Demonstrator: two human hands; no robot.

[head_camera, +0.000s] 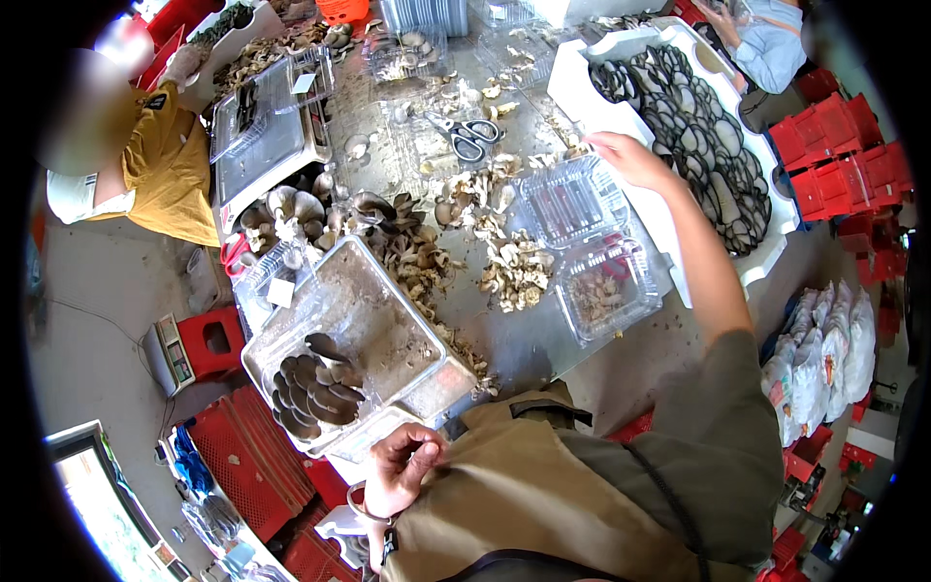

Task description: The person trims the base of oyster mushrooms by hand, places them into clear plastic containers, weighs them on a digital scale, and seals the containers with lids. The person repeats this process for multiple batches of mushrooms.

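My right hand (631,160) reaches over the near rim of a white foam box (574,80) filled with dark-capped oyster mushrooms (698,138); its fingertips lie near mushroom scraps, and what they touch is unclear. My left hand (407,465), with a bangle at the wrist, is curled close to my apron; nothing is plainly held in it. In front of it, a cluster of dark oyster mushrooms (313,389) lies on a scale's metal tray (378,305). An opened clear plastic clamshell container (607,287) holds small mushroom pieces. Black-handled scissors (469,137) rest farther back.
Trimmed mushroom pieces (516,269) are heaped mid-table. Red-handled scissors (234,253) lie left, beside a second scale (265,145) with a clear container on it. A person in a yellow garment (167,167) is at the left, another person (771,44) at the upper right. Red crates (829,138) stand right.
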